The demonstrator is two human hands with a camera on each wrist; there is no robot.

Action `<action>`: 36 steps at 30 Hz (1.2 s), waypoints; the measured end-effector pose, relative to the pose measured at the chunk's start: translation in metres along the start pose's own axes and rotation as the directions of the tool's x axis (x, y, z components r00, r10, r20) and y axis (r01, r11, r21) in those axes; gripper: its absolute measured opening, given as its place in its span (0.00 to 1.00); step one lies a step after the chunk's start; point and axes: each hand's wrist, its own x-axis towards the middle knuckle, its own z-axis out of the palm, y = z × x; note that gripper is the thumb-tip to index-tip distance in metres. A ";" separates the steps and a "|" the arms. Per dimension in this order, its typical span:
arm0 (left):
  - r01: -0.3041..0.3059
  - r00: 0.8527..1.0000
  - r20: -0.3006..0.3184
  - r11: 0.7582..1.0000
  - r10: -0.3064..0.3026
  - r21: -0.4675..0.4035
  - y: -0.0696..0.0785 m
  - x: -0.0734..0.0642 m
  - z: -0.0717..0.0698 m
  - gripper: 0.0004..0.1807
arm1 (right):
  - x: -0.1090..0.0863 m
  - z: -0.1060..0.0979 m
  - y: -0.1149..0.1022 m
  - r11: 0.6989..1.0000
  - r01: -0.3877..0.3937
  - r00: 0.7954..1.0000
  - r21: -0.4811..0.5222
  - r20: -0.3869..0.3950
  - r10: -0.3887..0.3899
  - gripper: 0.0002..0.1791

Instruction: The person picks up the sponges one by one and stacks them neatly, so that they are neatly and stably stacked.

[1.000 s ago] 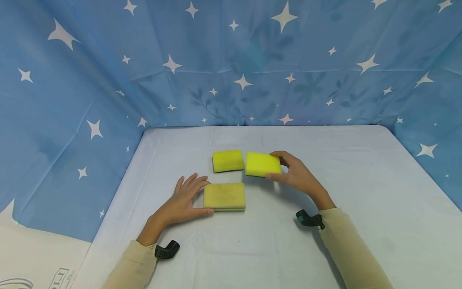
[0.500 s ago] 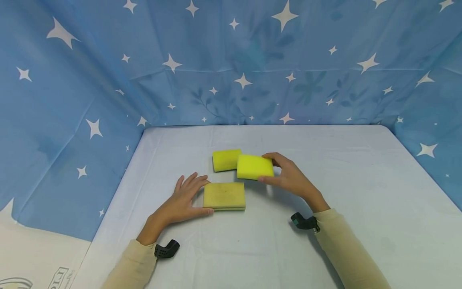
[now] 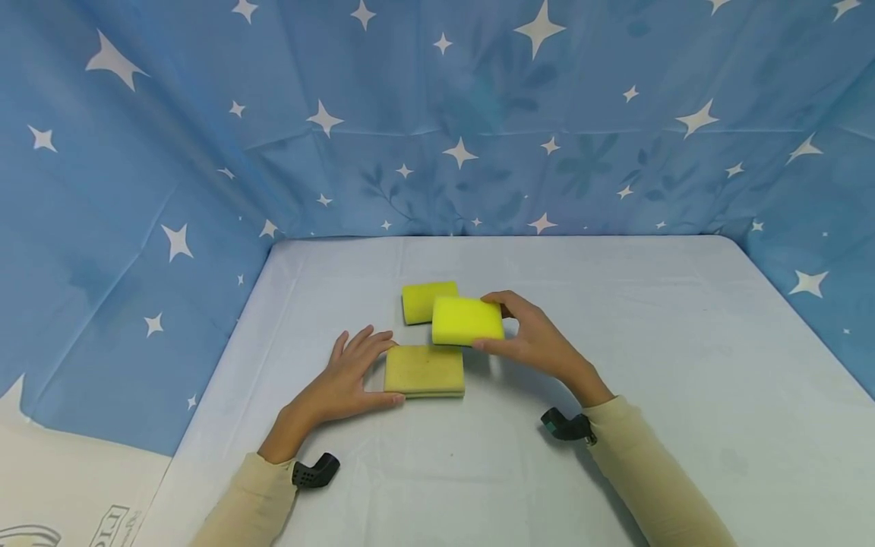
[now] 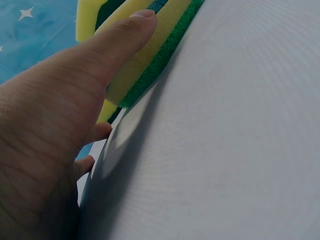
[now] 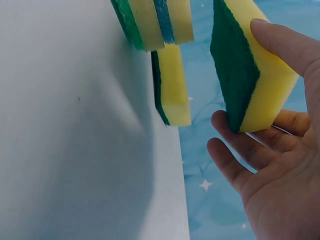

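My right hand [image 3: 543, 334] holds a bright yellow sponge [image 3: 465, 320] with a dark green scouring side facing down. Its thumb lies on the near edge and its fingers on the far edge, and the sponge is raised above the table. Below and to the left sits a stack of two paler sponges [image 3: 424, 372], whose green and blue scouring layers show in the left wrist view. My left hand [image 3: 342, 384] spans the left end of that stack, thumb [image 4: 142, 25] against the near side and fingers at the far corner. The raised sponge overlaps the stack's back edge in the head view.
Another yellow sponge [image 3: 417, 305] lies behind the stack, partly covered by the held one in the head view. A white cloth covers the table [image 3: 683, 327]. A blue star-patterned curtain [image 3: 383, 91] rises behind it and at both sides.
My right hand has carried its sponge leftward and slightly nearer, so it now covers part of the rear sponge and the stack's back edge. The left hand and the stack have stayed in place.
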 end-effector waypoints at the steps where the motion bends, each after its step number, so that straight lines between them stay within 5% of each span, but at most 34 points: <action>1: 0.001 1.000 0.001 1.000 -0.001 0.001 0.000 0.000 0.000 0.47 | 0.000 0.001 0.000 1.000 0.010 1.000 -0.002 0.001 -0.010 0.41; 22: 0.004 1.000 0.005 1.000 -0.004 0.015 -0.001 0.000 0.000 0.48 | 0.001 0.030 -0.014 0.992 0.117 0.992 -0.039 0.046 -0.115 0.41; 36: 0.013 1.000 0.007 1.000 -0.013 0.005 -0.001 0.001 0.000 0.50 | -0.002 0.041 -0.029 0.993 0.102 0.991 -0.064 0.096 -0.096 0.42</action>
